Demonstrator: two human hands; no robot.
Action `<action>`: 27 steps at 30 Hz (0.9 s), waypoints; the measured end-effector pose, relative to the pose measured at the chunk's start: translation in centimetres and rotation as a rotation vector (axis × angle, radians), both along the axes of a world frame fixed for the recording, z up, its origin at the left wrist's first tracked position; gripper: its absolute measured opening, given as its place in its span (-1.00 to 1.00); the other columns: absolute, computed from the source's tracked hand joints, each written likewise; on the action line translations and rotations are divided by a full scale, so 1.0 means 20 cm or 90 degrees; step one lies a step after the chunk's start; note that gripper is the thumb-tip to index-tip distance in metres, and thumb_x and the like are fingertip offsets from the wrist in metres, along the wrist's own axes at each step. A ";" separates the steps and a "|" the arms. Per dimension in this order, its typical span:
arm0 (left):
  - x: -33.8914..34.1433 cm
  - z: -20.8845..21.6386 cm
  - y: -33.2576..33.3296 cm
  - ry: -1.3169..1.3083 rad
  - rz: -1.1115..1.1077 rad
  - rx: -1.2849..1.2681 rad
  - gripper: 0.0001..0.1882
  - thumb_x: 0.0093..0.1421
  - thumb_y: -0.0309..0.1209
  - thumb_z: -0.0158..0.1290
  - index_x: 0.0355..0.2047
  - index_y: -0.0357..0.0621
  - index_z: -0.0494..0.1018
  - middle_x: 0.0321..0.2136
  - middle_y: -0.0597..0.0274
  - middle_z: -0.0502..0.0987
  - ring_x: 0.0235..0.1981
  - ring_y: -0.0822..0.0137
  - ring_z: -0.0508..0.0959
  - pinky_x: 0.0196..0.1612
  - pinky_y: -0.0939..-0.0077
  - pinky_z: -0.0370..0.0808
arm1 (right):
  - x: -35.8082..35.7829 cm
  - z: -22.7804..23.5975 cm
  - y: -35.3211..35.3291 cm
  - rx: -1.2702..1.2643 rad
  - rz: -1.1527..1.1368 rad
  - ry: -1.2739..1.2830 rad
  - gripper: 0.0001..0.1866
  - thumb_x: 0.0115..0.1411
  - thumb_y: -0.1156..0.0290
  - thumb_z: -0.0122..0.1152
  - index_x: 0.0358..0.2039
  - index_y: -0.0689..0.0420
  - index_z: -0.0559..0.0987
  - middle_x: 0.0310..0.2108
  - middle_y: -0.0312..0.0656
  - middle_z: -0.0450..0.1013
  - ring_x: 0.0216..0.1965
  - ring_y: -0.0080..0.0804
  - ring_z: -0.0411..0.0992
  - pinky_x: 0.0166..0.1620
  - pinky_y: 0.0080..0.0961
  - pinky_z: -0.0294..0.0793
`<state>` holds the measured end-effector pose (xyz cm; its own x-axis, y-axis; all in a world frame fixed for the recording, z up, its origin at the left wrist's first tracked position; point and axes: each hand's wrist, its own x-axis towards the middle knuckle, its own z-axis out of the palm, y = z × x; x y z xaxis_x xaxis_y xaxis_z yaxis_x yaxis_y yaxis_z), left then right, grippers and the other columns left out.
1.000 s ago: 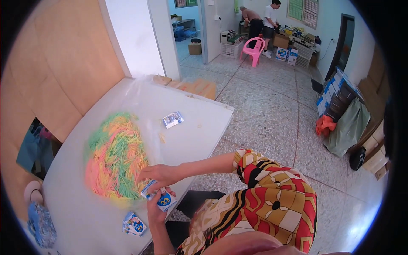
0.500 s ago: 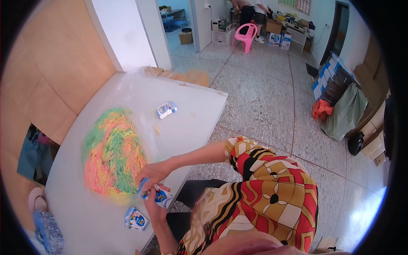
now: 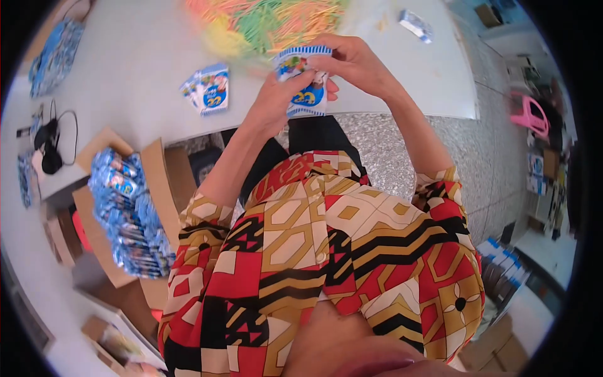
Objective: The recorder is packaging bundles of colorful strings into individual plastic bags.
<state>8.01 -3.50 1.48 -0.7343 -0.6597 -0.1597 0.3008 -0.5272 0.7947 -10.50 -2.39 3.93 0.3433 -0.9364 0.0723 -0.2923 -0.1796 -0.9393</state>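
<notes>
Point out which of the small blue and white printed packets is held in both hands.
It is the blue and white printed packet in front of the chest, pinched by left hand and right hand. The other loose packets and lie untouched on the white table.

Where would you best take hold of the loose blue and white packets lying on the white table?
Judging from the view, the loose packets lie flat, slightly fanned, near the table edge, left of the left hand. Probably pinch the near short edge from the person's side: that edge faces the body and nothing crowds it.
</notes>
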 end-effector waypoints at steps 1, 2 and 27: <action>0.01 0.00 0.02 -0.006 0.015 0.000 -0.75 0.26 -0.35 -0.03 -0.14 -0.24 0.39 -0.34 0.06 0.56 -0.34 0.28 0.61 -0.30 0.47 0.56 | 0.03 0.02 0.01 0.026 -0.040 0.006 -0.76 0.21 0.36 0.13 -0.17 0.21 0.51 -0.42 -0.29 0.48 -0.38 -0.69 0.41 -0.33 -0.67 0.42; 0.00 0.01 0.04 -0.009 0.052 -0.017 -0.75 0.26 -0.34 -0.03 -0.14 -0.23 0.39 -0.37 0.07 0.57 -0.35 0.30 0.61 -0.31 0.49 0.56 | 0.05 0.00 0.03 -0.061 -0.081 -0.006 -0.76 0.19 0.35 0.16 -0.18 0.19 0.50 -0.47 -0.30 0.45 -0.45 -0.72 0.40 -0.42 -0.73 0.39; 0.18 0.02 0.11 -0.078 0.207 -0.143 -0.74 0.10 -0.43 0.17 -0.20 -0.26 0.50 -0.36 0.23 0.58 -0.35 0.52 0.55 -0.27 0.60 0.50 | 0.11 0.07 0.08 -0.182 -0.081 0.057 -0.90 0.10 0.48 0.25 -0.38 0.21 0.53 -0.42 -0.33 0.47 -0.41 -0.65 0.43 -0.31 -0.68 0.45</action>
<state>11.54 -1.23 1.87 -0.4669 -0.8823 -0.0591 0.3184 -0.2301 0.9196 -8.25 -0.69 5.33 0.2422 -0.9183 0.3132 -0.4081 -0.3893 -0.8258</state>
